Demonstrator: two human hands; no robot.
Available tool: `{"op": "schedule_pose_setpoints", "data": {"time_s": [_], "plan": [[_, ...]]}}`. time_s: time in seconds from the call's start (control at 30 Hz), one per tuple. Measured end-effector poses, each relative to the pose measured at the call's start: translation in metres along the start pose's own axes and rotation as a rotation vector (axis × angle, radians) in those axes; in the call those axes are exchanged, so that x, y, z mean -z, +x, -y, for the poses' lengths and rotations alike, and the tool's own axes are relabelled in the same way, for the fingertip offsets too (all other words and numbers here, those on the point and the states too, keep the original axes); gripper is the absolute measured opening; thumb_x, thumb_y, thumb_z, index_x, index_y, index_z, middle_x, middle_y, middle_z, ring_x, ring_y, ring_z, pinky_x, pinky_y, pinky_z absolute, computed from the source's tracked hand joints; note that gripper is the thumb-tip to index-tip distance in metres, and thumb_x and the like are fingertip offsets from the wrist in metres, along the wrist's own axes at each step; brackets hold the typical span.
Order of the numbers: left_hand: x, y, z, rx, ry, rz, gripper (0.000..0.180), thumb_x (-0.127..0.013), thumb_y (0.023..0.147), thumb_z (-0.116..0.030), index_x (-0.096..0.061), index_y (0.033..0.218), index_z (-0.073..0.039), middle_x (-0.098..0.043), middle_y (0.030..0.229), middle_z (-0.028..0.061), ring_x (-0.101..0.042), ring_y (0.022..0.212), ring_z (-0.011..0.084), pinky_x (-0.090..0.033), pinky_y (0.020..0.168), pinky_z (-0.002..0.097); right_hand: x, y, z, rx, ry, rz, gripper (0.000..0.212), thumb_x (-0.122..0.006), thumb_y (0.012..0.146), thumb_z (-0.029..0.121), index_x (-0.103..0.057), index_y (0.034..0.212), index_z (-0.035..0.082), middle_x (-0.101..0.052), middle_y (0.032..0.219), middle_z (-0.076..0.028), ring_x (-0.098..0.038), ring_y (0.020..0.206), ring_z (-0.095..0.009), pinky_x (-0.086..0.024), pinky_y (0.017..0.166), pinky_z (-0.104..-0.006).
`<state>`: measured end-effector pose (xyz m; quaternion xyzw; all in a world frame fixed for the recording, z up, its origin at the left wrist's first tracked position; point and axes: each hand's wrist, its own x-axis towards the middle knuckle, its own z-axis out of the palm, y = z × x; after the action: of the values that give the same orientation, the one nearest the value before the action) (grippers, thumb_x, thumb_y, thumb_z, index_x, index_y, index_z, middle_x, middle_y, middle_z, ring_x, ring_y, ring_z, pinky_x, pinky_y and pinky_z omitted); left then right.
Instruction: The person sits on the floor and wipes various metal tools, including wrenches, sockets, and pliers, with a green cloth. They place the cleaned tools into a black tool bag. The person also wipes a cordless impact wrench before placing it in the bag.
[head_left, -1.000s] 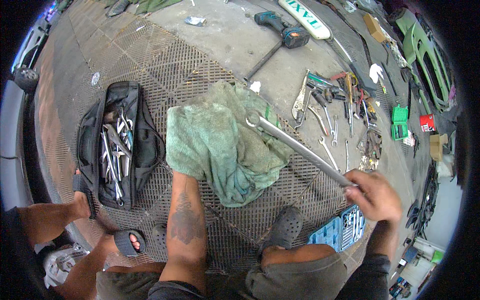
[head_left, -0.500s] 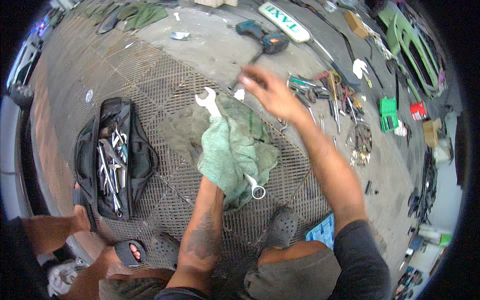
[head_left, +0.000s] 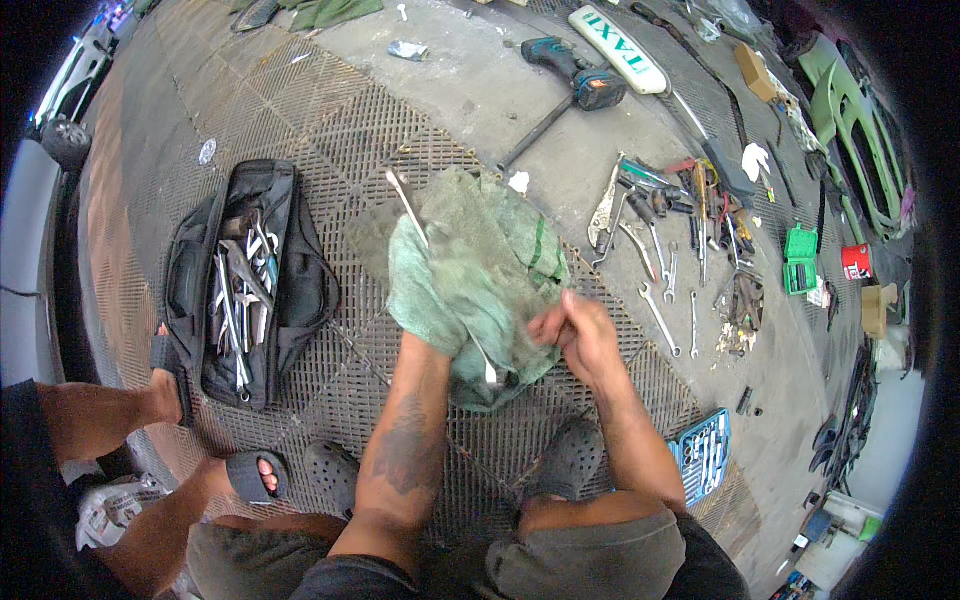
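A pale green cloth (head_left: 415, 285) covers my left hand, hiding its fingers. Through it, the hand is closed around a combination wrench (head_left: 402, 195), seen nearly edge-on. One end of the wrench sticks out past the far side of the cloth, the other toward me. Beneath lies a darker, stained green cloth (head_left: 490, 205) with a green stripe, on a ribbed mat. At the cloth's right edge is my right hand (head_left: 585, 340). Its fingers are curled and partly smeared by motion; whether they pinch any cloth is unclear.
A black tool bag (head_left: 185, 290) full of wrenches stands at left, beside another person's sandalled foot (head_left: 258, 477). To the right lie loose wrenches (head_left: 660, 318), pliers (head_left: 605, 215), a green case (head_left: 800, 258) and a blue socket set (head_left: 705, 455). Farther off is a cordless impact wrench (head_left: 575, 75).
My right hand has come back from beyond the cloths to their right edge, its fingers now curled. The wrench has turned from its broad face to nearly edge-on. The view has shifted.
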<state>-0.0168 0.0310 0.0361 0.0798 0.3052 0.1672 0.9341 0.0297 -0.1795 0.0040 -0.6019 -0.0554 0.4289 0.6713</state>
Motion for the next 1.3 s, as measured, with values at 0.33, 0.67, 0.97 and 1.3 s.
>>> {"op": "schedule_pose_setpoints", "data": {"time_s": [0.33,0.67,0.97,1.3], "plan": [[0.007,0.016,0.007,-0.018,0.296,-0.093,0.020,-0.054,0.098,-0.024,-0.062,0.087,-0.010,-0.058,0.073,0.0013,-0.056,0.061,0.0150,-0.048,0.053,0.0314,-0.062,-0.035,-0.002,0.115,-0.484,0.181,0.055,-0.042,0.103,0.023,-0.030,0.148,-0.005,-0.043,0.146,-0.029,-0.042,0.137,-0.039,-0.028,0.116,-0.0410],[0.061,0.058,0.009,-0.629,0.805,0.093,0.028,-0.054,0.097,-0.028,-0.065,0.091,-0.003,-0.063,0.073,0.0074,-0.058,0.058,0.0226,-0.051,0.052,0.0356,-0.070,-0.058,0.063,0.356,-1.017,-0.193,0.050,-0.061,0.095,0.025,-0.049,0.136,-0.001,-0.062,0.118,-0.027,-0.060,0.113,-0.038,-0.046,0.100,-0.0425],[0.127,0.068,0.013,-1.067,1.605,-0.099,0.039,-0.041,0.102,-0.043,-0.058,0.102,-0.008,-0.061,0.075,0.0101,-0.061,0.064,0.0271,-0.053,0.059,0.0378,-0.127,-0.005,0.040,0.093,-0.566,-0.025,0.030,-0.052,0.102,0.028,-0.066,0.103,0.002,-0.053,0.063,0.001,-0.049,0.055,-0.008,-0.040,0.051,-0.0270],[0.152,-0.001,0.017,-0.240,1.070,0.146,0.033,-0.043,0.097,-0.039,-0.059,0.104,-0.011,-0.063,0.080,0.0101,-0.063,0.075,0.0291,-0.051,0.073,0.0413,-0.288,0.133,0.040,0.812,-1.076,0.630,0.036,-0.067,0.080,0.026,-0.067,0.107,0.003,-0.069,0.103,-0.019,-0.067,0.093,-0.036,-0.055,0.087,-0.0407]]}}
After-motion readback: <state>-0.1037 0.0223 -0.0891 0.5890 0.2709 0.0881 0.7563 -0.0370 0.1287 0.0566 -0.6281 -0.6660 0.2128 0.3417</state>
